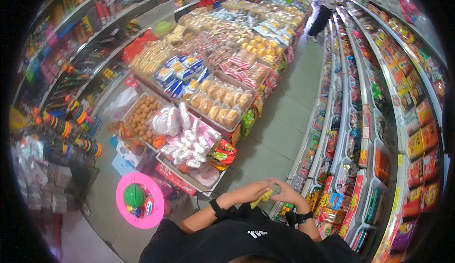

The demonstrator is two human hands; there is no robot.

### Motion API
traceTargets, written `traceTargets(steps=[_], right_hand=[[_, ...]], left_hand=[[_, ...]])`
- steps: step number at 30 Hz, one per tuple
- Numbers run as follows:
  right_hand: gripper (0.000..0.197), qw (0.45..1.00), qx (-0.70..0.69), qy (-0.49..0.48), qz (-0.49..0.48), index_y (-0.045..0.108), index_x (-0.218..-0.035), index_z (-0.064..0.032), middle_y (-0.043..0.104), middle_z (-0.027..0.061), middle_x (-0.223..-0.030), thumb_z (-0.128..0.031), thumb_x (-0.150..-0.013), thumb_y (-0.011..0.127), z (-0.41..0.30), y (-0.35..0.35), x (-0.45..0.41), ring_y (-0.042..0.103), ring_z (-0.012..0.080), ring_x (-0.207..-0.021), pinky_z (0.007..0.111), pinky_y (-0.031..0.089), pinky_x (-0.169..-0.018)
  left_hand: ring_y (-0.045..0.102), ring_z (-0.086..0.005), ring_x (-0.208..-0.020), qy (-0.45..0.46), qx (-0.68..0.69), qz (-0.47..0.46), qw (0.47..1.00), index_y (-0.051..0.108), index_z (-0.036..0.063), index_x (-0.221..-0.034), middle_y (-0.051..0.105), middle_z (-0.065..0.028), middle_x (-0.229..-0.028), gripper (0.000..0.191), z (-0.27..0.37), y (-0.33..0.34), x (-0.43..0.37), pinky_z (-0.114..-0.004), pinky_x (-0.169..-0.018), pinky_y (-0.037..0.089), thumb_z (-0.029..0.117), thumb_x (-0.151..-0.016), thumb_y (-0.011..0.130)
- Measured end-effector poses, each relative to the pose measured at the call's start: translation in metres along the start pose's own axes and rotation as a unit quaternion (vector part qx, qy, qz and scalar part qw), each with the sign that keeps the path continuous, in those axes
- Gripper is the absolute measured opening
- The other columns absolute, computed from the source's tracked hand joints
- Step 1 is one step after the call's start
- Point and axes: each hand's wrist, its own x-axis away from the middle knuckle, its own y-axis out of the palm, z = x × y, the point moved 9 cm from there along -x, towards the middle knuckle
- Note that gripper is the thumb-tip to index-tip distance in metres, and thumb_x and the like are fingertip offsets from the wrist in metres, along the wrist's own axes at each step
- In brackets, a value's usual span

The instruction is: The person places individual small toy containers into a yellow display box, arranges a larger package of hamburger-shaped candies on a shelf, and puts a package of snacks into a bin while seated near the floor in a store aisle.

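Close in front of my chest, my two hands meet at their fingertips. My left hand (250, 193) is curled around a yellow cloth (262, 199), part of which hangs below the palm. From the other side my right hand (287, 193) bends in, its thumb touching the cloth's upper end. Whether its fingers grip the cloth is hidden. Both wrists wear black bands. Just beyond my left hand is the near corner of a display table, with a white-edged tray (214, 188) and red snack packets (224, 151) on it.
Brown eggs (144, 115), bagged bread rolls (221, 103) and white bundles (190, 144) crowd the table. A pink hoop-rimmed container (122, 213) with a green ball (134, 195) stands at left. Stocked shelves (366, 135) line the right of a tiled aisle (280, 121); a person (325, 11) stands farther along.
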Motion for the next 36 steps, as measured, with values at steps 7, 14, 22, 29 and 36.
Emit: traceTargets(steps=[7,14,22,29,36], right_hand=[[0.051,0.959,-0.013,-0.078,-0.271,0.055,-0.118,-0.0024,0.06,0.014,-0.114,-0.009,-0.069,0.07,-0.033,0.042,-0.08,0.056,0.0227,-0.108,0.033,0.042,-0.093],[0.034,0.899,0.033,-0.17,-0.403,0.059,-0.101,0.0003,0.064,0.0151,-0.088,-0.012,-0.07,0.065,-0.061,0.05,-0.109,0.061,0.0232,-0.08,0.033,0.047,-0.073],[0.033,0.876,0.096,-0.22,-0.419,0.058,-0.096,0.0003,0.061,0.0199,-0.086,-0.019,-0.07,0.065,-0.07,0.063,-0.108,0.06,0.0349,-0.08,0.039,0.047,-0.071],[0.062,0.851,0.105,-0.222,-0.465,0.048,-0.127,-0.0081,0.057,0.0137,-0.117,-0.014,-0.069,0.071,-0.094,0.118,-0.08,0.056,0.029,-0.108,0.037,0.044,-0.092],[0.074,0.829,0.055,-0.247,-0.499,0.036,-0.138,-0.01,0.056,0.0161,-0.123,-0.01,-0.072,0.069,-0.146,0.194,-0.044,0.057,0.026,-0.11,0.036,0.044,-0.094]], left_hand=[[0.057,-0.0336,-0.09,-0.056,-0.055,0.168,0.983,0.054,0.0021,-0.103,0.056,-0.0171,-0.094,0.02,0.0,-0.05,0.035,-0.038,-0.079,0.045,0.019,-0.096,0.046],[0.058,-0.0251,-0.091,-0.21,-0.064,0.333,0.917,0.058,0.0029,-0.107,0.059,-0.0124,-0.096,0.032,0.009,-0.077,0.068,-0.034,-0.08,0.045,0.015,-0.079,0.07],[0.06,-0.0359,-0.085,-0.351,-0.08,0.447,0.819,0.063,-0.0011,-0.098,0.063,-0.02,-0.091,0.031,-0.013,-0.068,0.121,-0.04,-0.075,0.047,0.011,-0.071,0.073],[0.058,-0.0354,-0.083,-0.236,-0.169,0.441,0.849,0.065,0.0018,-0.097,0.06,-0.0184,-0.086,0.025,0.001,-0.031,0.163,-0.04,-0.072,0.046,-0.001,-0.072,0.061],[0.059,-0.0383,-0.097,-0.23,-0.126,0.423,0.868,0.06,0.0033,-0.111,0.062,-0.0201,-0.105,0.035,0.022,-0.022,0.213,-0.041,-0.083,0.047,0.003,-0.076,0.061]])
